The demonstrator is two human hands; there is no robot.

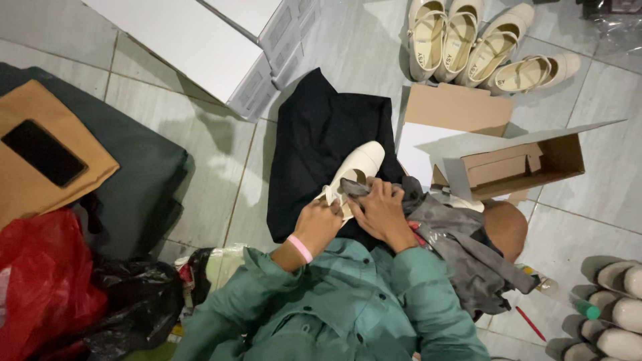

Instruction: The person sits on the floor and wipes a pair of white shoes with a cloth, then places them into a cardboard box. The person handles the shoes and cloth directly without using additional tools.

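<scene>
A cream strap shoe rests on my lap over a black cloth, toe pointing away. My left hand, with a pink wristband, grips the shoe's near side at the strap. My right hand presses a grey rag into the shoe's opening. The rag trails off to the right over my knee. My sleeves are green.
An open cardboard shoebox lies right of the shoe. Several cream shoes stand at the top right, more shoes at the lower right. A white plastic cabinet lies behind. Left are a phone on brown paper, a red bag and a black bag.
</scene>
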